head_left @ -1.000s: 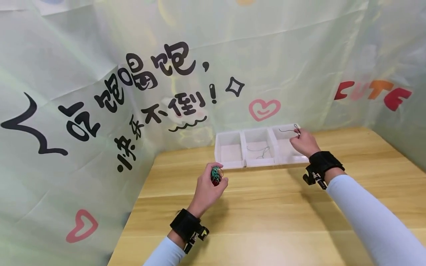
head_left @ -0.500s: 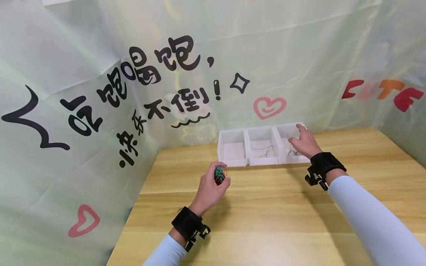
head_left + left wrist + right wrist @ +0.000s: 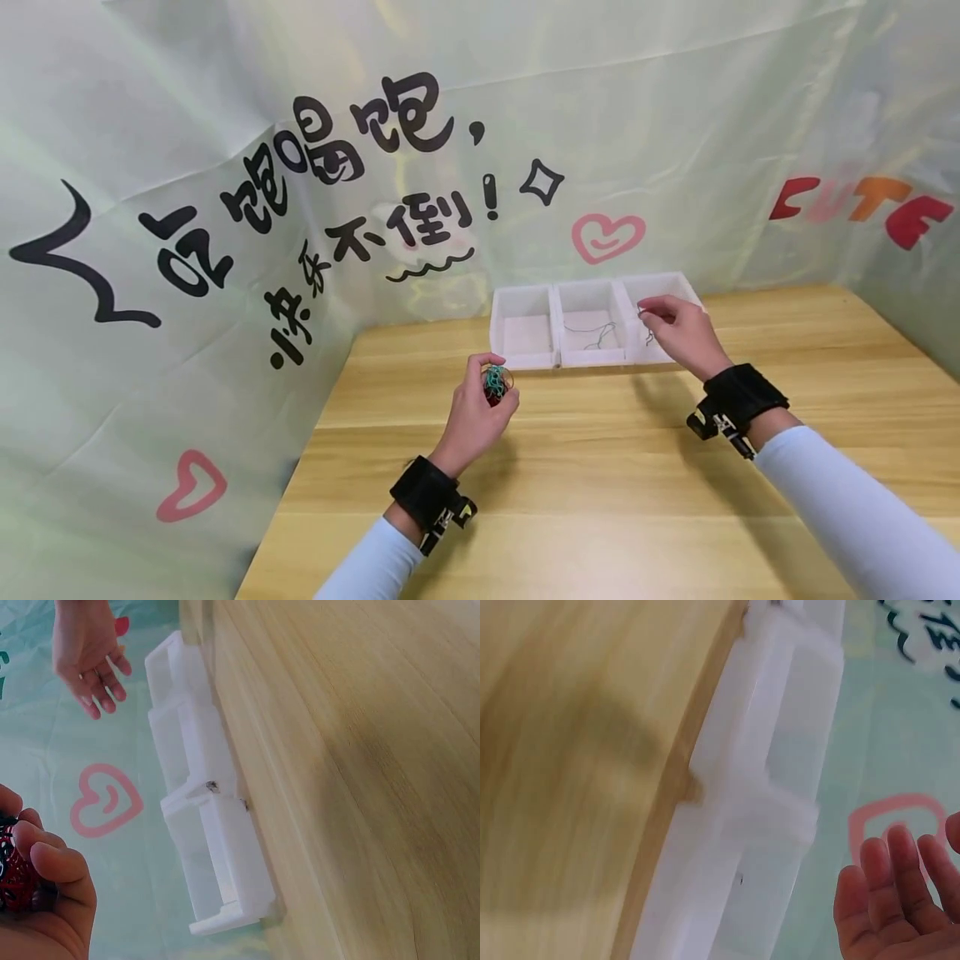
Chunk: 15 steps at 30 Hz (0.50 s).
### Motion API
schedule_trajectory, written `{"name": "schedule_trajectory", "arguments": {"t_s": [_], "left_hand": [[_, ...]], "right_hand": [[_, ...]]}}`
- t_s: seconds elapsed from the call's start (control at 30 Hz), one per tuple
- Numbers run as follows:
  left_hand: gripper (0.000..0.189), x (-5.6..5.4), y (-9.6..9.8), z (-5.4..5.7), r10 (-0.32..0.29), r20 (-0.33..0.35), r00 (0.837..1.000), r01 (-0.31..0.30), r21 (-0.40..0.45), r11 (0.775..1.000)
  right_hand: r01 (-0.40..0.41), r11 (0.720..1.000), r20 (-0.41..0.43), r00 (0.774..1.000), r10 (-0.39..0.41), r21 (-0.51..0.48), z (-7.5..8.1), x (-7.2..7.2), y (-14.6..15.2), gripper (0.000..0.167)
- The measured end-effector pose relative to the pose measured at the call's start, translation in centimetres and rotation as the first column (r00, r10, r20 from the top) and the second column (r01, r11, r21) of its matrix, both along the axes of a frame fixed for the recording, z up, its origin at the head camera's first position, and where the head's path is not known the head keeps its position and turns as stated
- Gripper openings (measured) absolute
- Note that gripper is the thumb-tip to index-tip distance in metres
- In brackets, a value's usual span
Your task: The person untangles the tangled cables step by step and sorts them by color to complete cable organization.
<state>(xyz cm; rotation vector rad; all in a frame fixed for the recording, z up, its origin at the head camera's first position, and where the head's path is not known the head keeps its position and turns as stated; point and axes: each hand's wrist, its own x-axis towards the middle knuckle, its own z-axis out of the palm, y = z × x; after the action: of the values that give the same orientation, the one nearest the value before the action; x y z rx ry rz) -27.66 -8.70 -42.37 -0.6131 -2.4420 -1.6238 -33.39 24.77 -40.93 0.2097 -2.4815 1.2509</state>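
Note:
In the head view my left hand (image 3: 480,417) holds a tangle of thin wires (image 3: 496,383), teal and red with an orange loop, in front of the white tray (image 3: 592,358). The left wrist view shows mostly red strands (image 3: 15,877) within the curled fingers. My right hand (image 3: 686,333) is over the tray's right compartment with thumb and forefinger close together; its other fingers look relaxed in the right wrist view, with nothing seen held. Thin dark wire (image 3: 649,339) shows in that compartment, partly hidden by the hand. A green wire (image 3: 600,335) lies in the middle compartment.
The three-compartment tray stands at the back of the wooden table (image 3: 585,475), close to a printed fabric backdrop (image 3: 675,167). More fabric hangs at the left and right sides. No wire shows in the left compartment (image 3: 525,333).
My right hand let go of a dark wire into the right compartment, spread its fingers, then brought thumb and forefinger together again. My left hand still holds its tangle, almost unmoved.

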Motion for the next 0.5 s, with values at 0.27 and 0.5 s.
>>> {"name": "schedule_trajectory", "arguments": {"t_s": [0.27, 0.5], "left_hand": [[0.04, 0.3, 0.3, 0.3, -0.017, -0.012, 1.0, 0.017, 0.015, 1.0], [0.036, 0.7, 0.7, 0.4, -0.028, -0.04, 0.999, 0.028, -0.006, 1.0]], "right_hand": [[-0.051, 0.999, -0.011, 0.999, 0.051, -0.013, -0.3, 1.3, -2.0, 0.029], [-0.128, 0.992, 0.001, 0.992, 0.128, -0.02, -0.5, 2.3, -3.9, 0.025]]}}
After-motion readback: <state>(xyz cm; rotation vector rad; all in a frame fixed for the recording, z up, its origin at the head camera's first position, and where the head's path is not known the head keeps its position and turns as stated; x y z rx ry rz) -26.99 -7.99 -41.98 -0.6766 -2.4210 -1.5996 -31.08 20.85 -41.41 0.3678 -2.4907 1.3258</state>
